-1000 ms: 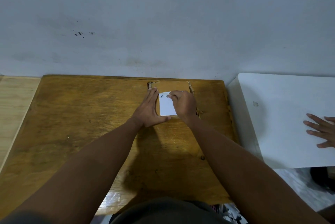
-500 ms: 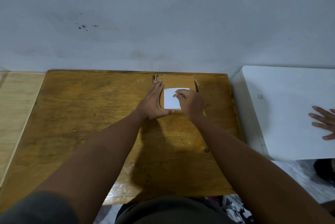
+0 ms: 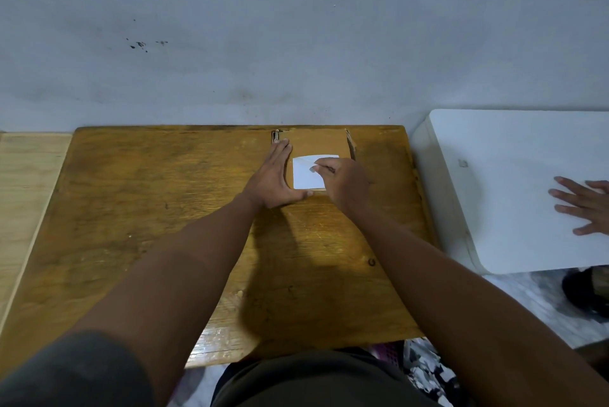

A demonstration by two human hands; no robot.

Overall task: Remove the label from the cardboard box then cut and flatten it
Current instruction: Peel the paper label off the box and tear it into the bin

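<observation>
The cardboard box (image 3: 313, 143) lay at the far edge of the wooden tabletop (image 3: 131, 209), a little right of the frame's centre and close against the grey wall (image 3: 296, 27). It looked low, its brown top face turned up, with side flaps showing at its left and right edges. A white label (image 3: 304, 176) sat on the near part of that top face, its far edge lifted a little and creased.

The left hand (image 3: 275, 176) lay flat on the left side of the box, fingers straight and together and pointing away toward the wall, thumb stretched along the near edge below the label; its grip was wide, pressing and holding nothing. The right hand (image 3: 342, 181) came in from the right of the label with its fingers curled, the fingertips (image 3: 318, 169) down on the label's upper right part in a narrow grip; whether they pinched a peeled edge or only picked at it could not be told.

At the right of the frame stood a white tabletop (image 3: 510, 192), and another person's hand (image 3: 585, 205) rested flat on it with fingers spread.
</observation>
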